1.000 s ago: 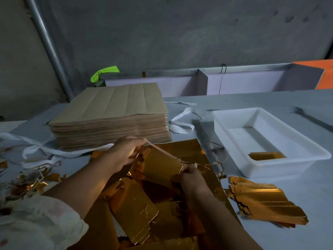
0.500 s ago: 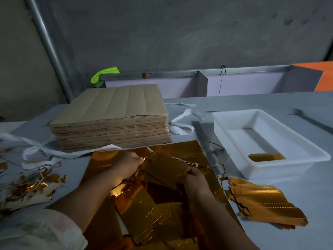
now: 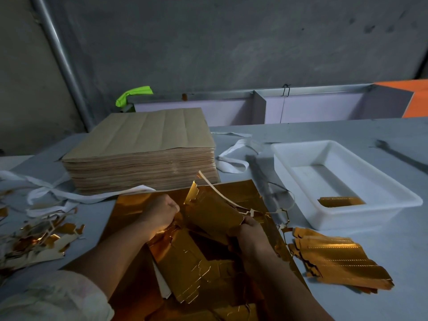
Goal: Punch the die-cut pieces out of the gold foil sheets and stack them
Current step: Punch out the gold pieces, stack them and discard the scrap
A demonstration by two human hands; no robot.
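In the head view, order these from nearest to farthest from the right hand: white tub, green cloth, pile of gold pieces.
1. Pile of gold pieces, just right of the right hand.
2. White tub, behind the pile.
3. Green cloth, far back left.

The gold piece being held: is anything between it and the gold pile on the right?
Nothing solid. The left hand and right hand grip the gold piece; the pile lies to its right, only small foil scraps between.
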